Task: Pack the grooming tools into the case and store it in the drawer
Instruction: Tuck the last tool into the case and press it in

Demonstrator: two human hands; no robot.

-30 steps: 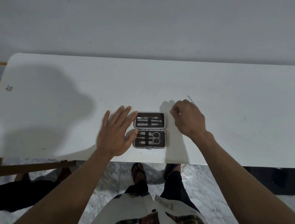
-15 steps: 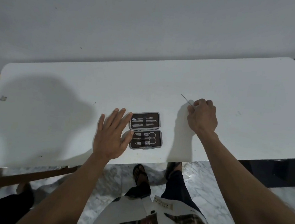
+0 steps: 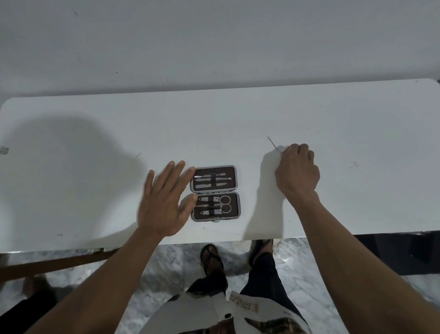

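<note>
The right hand (image 3: pixel 297 170) is curled closed around the near end of a thin metal pick (image 3: pixel 274 144), whose slender tip juts out of the fist toward 11 o'clock, at or just above the white table (image 3: pixel 372 152); whether it touches the surface cannot be told. At 8 o'clock from that fist, well apart, the left hand (image 3: pixel 165 198) lies flat and spread, gripping nothing, with its fingertips and thumb touching the left edge of the manicure case (image 3: pixel 215 193).

The case lies open like a book, grey-rimmed with a dark brown lining. Its far half holds three slim silver tools under a black strap; its near half holds two nail clippers and a small pair of scissors with round handles.

The case sits just inside the table's near edge, toward 6 o'clock. Bare tabletop spreads wide toward 9 o'clock, under a large shadow, and toward 3 o'clock beyond the right hand. The far edge meets a plain wall (image 3: pixel 224 35) at 12 o'clock.
</note>
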